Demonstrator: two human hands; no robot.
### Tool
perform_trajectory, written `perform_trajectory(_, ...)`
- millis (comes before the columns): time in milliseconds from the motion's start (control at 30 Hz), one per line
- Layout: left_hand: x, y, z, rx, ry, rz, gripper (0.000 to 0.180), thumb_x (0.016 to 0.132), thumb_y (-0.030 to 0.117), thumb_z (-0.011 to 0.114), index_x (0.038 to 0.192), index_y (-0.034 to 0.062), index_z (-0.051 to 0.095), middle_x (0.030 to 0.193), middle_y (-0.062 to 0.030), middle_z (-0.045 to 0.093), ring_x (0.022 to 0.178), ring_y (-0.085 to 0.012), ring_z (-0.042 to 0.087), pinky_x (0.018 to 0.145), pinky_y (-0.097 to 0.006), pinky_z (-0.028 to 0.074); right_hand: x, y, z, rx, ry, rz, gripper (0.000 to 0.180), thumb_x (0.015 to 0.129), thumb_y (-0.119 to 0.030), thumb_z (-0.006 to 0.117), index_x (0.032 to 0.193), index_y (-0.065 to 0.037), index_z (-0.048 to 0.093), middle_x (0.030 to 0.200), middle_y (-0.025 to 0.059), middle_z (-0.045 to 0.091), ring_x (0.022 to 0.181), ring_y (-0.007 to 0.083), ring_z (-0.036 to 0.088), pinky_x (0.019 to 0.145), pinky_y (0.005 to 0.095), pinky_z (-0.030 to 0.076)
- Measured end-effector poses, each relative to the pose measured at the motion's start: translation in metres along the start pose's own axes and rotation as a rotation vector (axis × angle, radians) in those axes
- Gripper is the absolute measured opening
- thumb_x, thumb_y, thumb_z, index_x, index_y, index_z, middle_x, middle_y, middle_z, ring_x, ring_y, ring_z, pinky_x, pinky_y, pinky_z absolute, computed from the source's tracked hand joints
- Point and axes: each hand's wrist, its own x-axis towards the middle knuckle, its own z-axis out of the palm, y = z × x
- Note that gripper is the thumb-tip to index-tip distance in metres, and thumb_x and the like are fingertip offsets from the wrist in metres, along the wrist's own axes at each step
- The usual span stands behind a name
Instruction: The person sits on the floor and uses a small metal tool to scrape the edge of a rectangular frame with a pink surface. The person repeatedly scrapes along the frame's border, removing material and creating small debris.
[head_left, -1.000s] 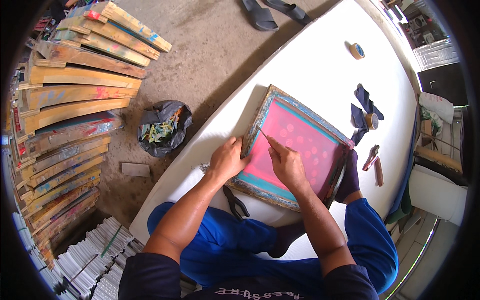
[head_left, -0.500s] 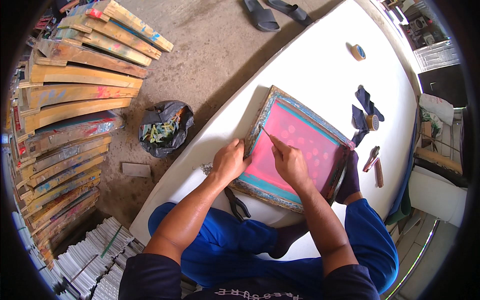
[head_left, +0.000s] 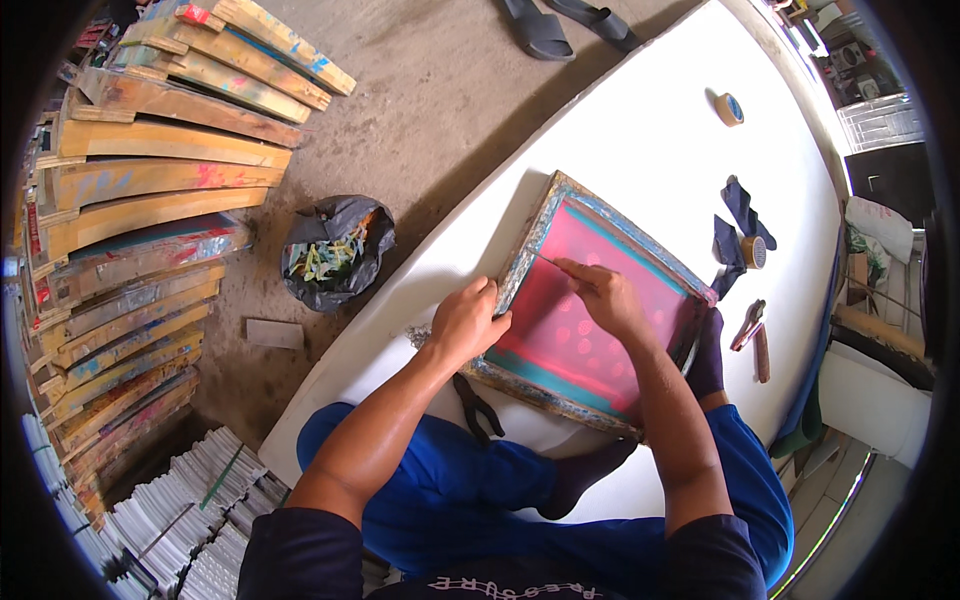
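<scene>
A screen printing frame (head_left: pixel 545 392) of worn, paint-stained wood lies tilted across the white surface in front of me. Its mesh (head_left: pixel 590 300) is pink with pale round marks and a teal border. My left hand (head_left: pixel 467 318) is closed on the frame's left side, thumb toward the mesh. Over the mesh, my right hand (head_left: pixel 606 297) grips a thin dark rod-like tool (head_left: pixel 541 258), whose tip meets the inner left edge of the frame. The palm hides the tool's handle. Pliers with dark handles (head_left: pixel 474 408) lie below the frame, by my leg.
Wooden frames (head_left: pixel 170 190) stand stacked at the left, near a black bag of scraps (head_left: pixel 338 255). On the white surface (head_left: pixel 640 130) are tape rolls (head_left: pixel 729 109), dark cloth strips (head_left: pixel 741 206) and a red-handled tool (head_left: pixel 750 328). My socked foot (head_left: pixel 708 350) is beside the frame's right corner.
My right hand has moved up and right, and the tool now lies flatter. The frame's near right corner has shifted right and toward me. My left hand keeps its hold.
</scene>
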Motion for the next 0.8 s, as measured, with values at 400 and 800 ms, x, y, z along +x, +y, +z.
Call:
perform_trajectory(400,0.002,0.004,-0.006,0.000,-0.060,-0.027,0.031,0.086,0.023,0.081,0.093,-0.0030,0.067,0.094,-0.0193,0.067,0.085,-0.0432,0.070,0.078,-0.052,0.057,0.033,0.043,-0.008,0.426,-0.180,-0.141,0.038,0.098,-0.010,0.072,0.136,-0.019,0.076,0.124,0.0107,0.079,0.104,0.0246,0.076,0.092,0.0372,0.059)
perform_trajectory(800,0.002,0.001,-0.003,0.002,-0.045,-0.035,0.035,0.086,0.027,0.082,0.091,-0.0045,0.068,0.089,-0.0192,0.065,0.084,-0.0432,0.068,0.076,-0.052,0.056,-0.002,0.006,-0.004,-0.052,0.050,-0.017,0.034,0.098,-0.024,0.073,0.131,-0.033,0.078,0.098,0.0106,0.080,0.089,0.0326,0.076,0.078,0.0444,0.060)
